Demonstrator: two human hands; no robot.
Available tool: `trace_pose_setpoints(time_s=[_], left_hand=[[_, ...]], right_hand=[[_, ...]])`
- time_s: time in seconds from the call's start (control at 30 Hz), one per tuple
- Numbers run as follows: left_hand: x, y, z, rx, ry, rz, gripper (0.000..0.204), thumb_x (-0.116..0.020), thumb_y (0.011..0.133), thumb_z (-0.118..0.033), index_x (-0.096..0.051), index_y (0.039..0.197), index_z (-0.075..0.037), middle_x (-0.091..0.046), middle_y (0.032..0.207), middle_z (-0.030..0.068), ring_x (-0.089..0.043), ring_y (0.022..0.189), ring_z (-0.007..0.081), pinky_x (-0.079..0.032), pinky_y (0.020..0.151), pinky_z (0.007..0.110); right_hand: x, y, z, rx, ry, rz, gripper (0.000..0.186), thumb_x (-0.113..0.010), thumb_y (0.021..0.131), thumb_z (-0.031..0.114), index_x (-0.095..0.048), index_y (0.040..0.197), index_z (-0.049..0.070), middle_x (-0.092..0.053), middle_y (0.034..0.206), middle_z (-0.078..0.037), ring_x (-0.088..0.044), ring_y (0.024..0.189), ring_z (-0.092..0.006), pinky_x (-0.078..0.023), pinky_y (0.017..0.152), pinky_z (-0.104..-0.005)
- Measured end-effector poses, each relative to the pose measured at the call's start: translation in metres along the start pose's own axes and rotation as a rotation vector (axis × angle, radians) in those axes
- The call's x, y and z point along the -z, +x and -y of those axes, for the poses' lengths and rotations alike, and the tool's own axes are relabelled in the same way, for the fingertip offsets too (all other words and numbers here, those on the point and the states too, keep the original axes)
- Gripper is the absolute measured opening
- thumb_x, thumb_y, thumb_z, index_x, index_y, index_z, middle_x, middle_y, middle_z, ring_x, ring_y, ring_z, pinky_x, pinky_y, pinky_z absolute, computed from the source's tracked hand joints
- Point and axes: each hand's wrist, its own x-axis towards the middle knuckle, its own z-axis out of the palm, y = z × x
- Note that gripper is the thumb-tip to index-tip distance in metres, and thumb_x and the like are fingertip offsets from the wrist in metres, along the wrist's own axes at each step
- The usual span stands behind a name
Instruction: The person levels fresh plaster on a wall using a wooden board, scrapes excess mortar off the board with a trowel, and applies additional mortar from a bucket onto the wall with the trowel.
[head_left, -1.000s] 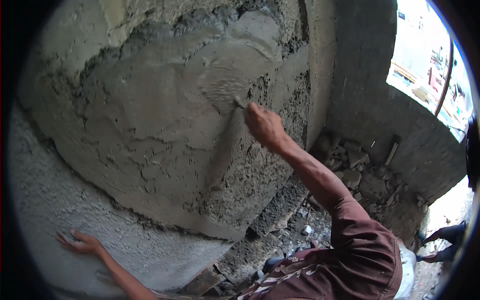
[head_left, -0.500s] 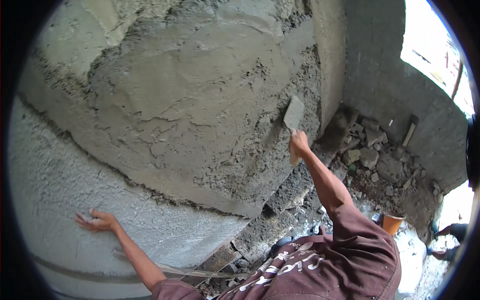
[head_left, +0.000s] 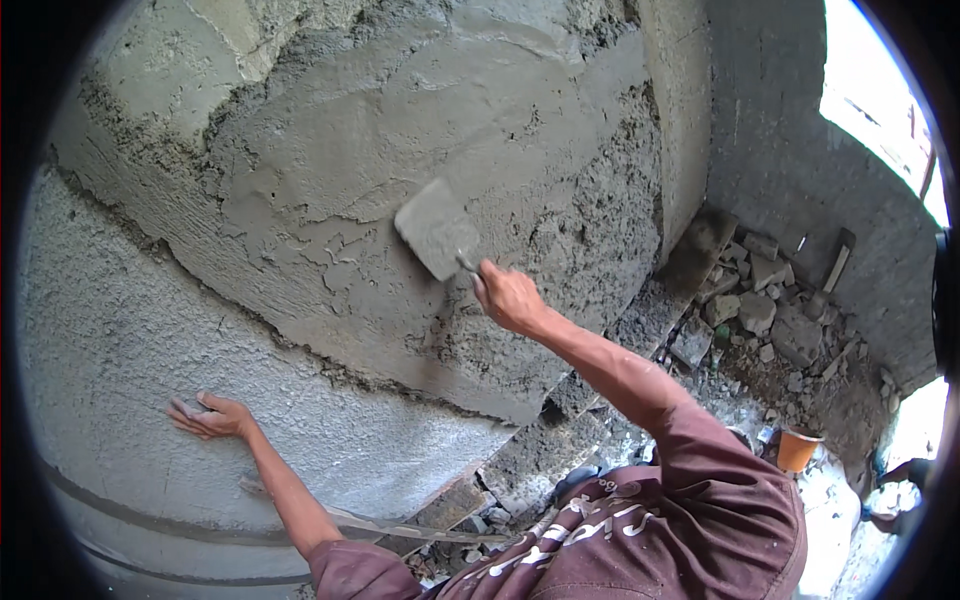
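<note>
My right hand (head_left: 512, 298) is closed round the handle of a trowel (head_left: 440, 228). The trowel's broad grey blade lies against or just off the wet mortar (head_left: 370, 140) on the wall; I cannot tell if it touches. Smooth patches, ridges and cracks mark the mortar, with a rougher, pitted zone towards the right. On the left, my left hand (head_left: 213, 416) is open and holds nothing, its fingers stretched out and grey with mortar. It rests at the rough, pale lower wall surface (head_left: 120, 330), below the mortar's ragged lower edge.
Broken stones and rubble (head_left: 775, 310) lie in the corner at the right, with a wooden-handled tool (head_left: 838, 262) leaning on the dark side wall (head_left: 770, 120). An orange bucket (head_left: 798, 450) stands close to my right shoulder. Another person's hand (head_left: 885, 518) shows at the right rim.
My right hand has swept the trowel left across the mortar, from near its right edge to the middle, and the blade now faces me more broadly. My left hand stays at the lower wall.
</note>
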Motion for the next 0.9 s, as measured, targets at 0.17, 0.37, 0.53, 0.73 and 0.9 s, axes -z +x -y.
trace_pose_setpoints(time_s=[0.17,0.37,0.53,0.73,0.9], left_hand=[[-0.007,-0.006,-0.006,-0.022,-0.018,-0.013,0.047,-0.044,0.092,-0.036,-0.047,0.126,-0.004,-0.04,0.136,0.0199,-0.034,0.126,0.0427,-0.027,0.102,0.054],[-0.011,-0.01,-0.002,-0.01,0.023,0.002,0.049,-0.044,0.092,-0.039,-0.047,0.127,-0.004,-0.04,0.136,0.0187,-0.034,0.126,0.041,-0.028,0.102,0.053],[-0.009,-0.006,0.0,0.011,0.037,-0.001,0.049,-0.044,0.092,-0.038,-0.046,0.128,-0.005,-0.04,0.136,0.0189,-0.035,0.126,0.0406,-0.027,0.102,0.053],[-0.006,-0.003,-0.016,0.007,0.03,0.045,0.048,-0.04,0.093,-0.034,-0.042,0.13,-0.003,-0.038,0.136,0.0199,-0.032,0.128,0.0402,-0.024,0.105,0.052],[-0.005,-0.005,-0.002,-0.014,0.051,0.035,0.049,-0.039,0.093,-0.035,-0.042,0.13,-0.003,-0.037,0.137,0.0205,-0.031,0.128,0.0403,-0.023,0.106,0.051]], right_hand=[[0.033,0.023,-0.069,0.15,-0.397,-0.171,0.016,-0.04,0.093,0.021,-0.045,0.088,0.006,-0.056,0.073,-0.012,-0.053,0.05,-0.019,-0.041,0.033,-0.0307],[0.115,0.085,-0.125,-0.073,-0.319,-0.348,0.016,-0.043,0.092,0.02,-0.045,0.083,0.007,-0.052,0.058,-0.009,-0.047,0.042,-0.0198,-0.039,0.035,-0.0345],[0.114,0.088,-0.174,-0.166,-0.232,-0.529,0.03,-0.046,0.09,0.03,-0.048,0.085,0.0,-0.056,0.06,-0.018,-0.06,0.054,-0.0333,-0.046,0.053,-0.0485],[0.098,0.084,-0.123,-0.489,0.693,-0.478,0.036,-0.043,0.092,0.031,-0.052,0.078,0.0,-0.056,0.06,-0.011,-0.059,0.05,-0.0224,-0.045,0.045,-0.0368],[0.055,0.065,0.045,-0.096,0.245,-0.127,0.028,-0.042,0.093,0.025,-0.049,0.081,0.002,-0.06,0.064,-0.019,-0.062,0.057,-0.0287,-0.045,0.044,-0.0403]])
